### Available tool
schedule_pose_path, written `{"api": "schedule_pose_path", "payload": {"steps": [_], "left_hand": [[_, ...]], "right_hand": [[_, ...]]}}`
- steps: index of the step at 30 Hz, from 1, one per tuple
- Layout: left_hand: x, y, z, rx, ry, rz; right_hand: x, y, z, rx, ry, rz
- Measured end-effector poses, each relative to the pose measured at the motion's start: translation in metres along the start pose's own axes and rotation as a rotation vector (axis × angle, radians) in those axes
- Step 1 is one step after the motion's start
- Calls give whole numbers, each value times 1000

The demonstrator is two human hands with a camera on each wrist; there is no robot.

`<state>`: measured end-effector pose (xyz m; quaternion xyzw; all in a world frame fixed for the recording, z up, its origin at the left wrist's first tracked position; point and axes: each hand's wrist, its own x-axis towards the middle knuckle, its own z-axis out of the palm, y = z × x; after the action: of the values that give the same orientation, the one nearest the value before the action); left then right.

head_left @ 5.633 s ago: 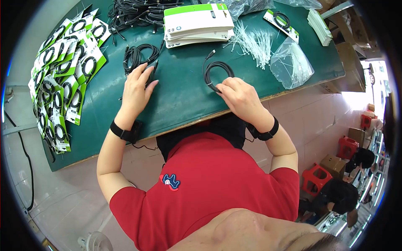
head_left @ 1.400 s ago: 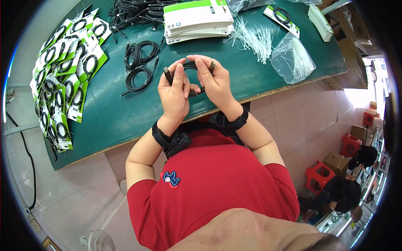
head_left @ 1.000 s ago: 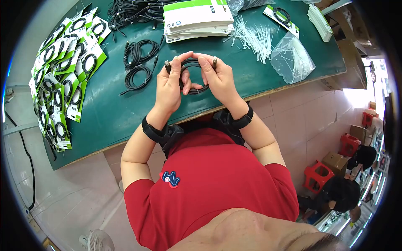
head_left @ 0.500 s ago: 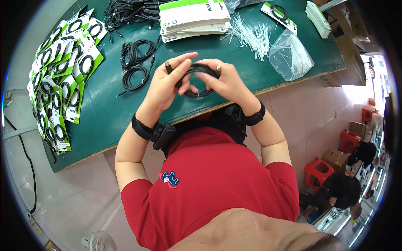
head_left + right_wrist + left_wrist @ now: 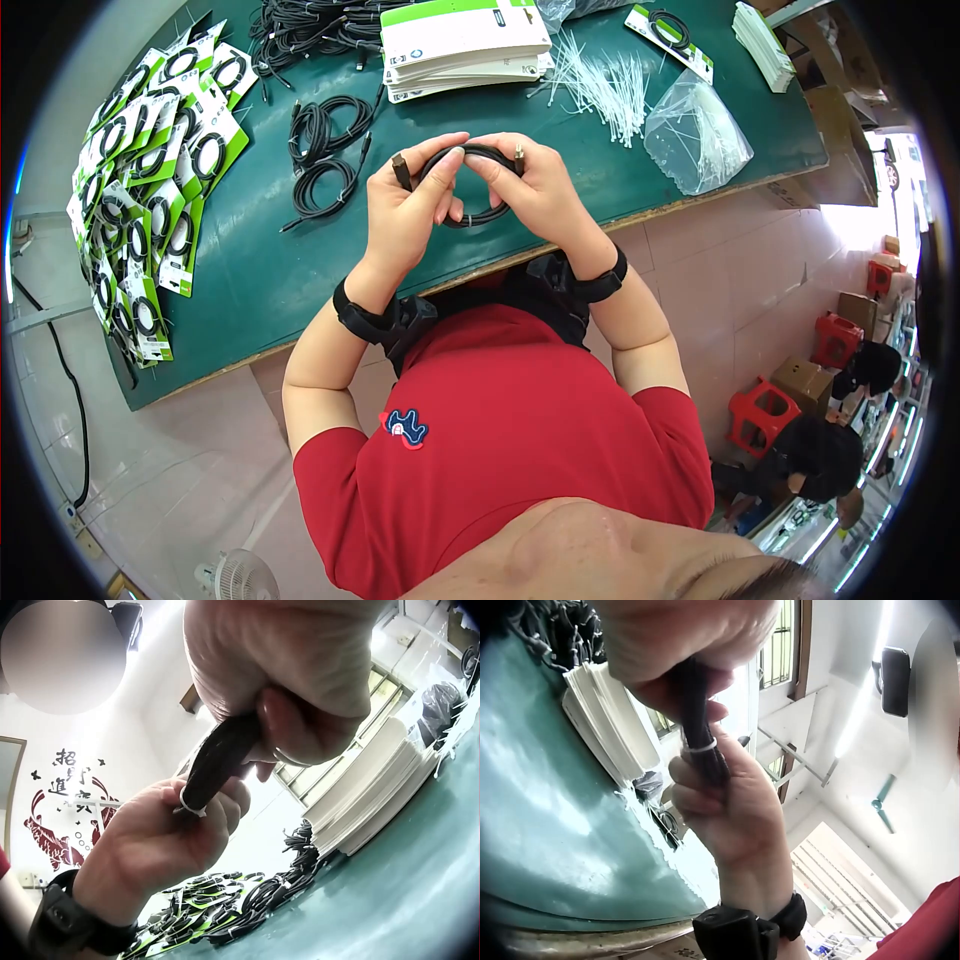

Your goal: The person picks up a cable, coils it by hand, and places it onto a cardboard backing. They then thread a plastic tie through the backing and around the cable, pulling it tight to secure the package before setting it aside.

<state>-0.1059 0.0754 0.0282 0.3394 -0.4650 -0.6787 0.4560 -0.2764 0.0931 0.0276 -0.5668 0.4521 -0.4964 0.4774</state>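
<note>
Both hands hold one coiled black cable (image 5: 486, 216) above the near edge of the green table. The left hand (image 5: 405, 205) grips the coil's left side, thumb on top, and a connector sticks up beside its fingers. On the other side the right hand (image 5: 532, 190) pinches the coil, a second connector upright by its index finger. Both thumb tips are close together at the top of the ring. A white tie (image 5: 700, 747) circles the cable bundle in the left wrist view; the right wrist view shows the tie (image 5: 190, 802) near the left hand (image 5: 161, 840).
Carded cables (image 5: 150, 160) cover the table's left side. Loose coils (image 5: 325, 187) lie left of the hands. Behind are a cable heap (image 5: 310, 35) and a card stack (image 5: 465, 45). White ties (image 5: 610, 90), a plastic bag (image 5: 697, 135) and another carded cable (image 5: 670, 38) lie to the right.
Since the oldest frame, the left hand has left the loose coils and joined the right hand on the cable. In the last half second, the right thumb and fingers have shifted up along the ring.
</note>
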Motion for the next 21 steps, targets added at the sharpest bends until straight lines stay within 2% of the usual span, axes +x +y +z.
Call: {"api": "schedule_pose_path", "payload": {"steps": [4, 7, 11, 14, 18, 19, 21], "left_hand": [[-5, -2, -2, -1, 12, -3], [-8, -2, -2, -9, -19, -25], [-10, 0, -2, -31, -36, -66], [-10, 4, -8, -105, -110, -189], [-8, 8, -13, -214, -179, -260], [-8, 11, -10, -212, -180, -259], [-8, 19, 4, -233, -14, -207]], "right_hand": [[2, 0, -2, -64, -85, 50], [4, -2, -11, -27, -251, 182], [1, -1, -12, -46, -314, 164], [-2, -3, -11, -42, -326, 154], [1, -2, -13, -31, -331, 126], [2, -2, -14, -26, -330, 115], [3, -5, -12, -9, -279, 107]]}}
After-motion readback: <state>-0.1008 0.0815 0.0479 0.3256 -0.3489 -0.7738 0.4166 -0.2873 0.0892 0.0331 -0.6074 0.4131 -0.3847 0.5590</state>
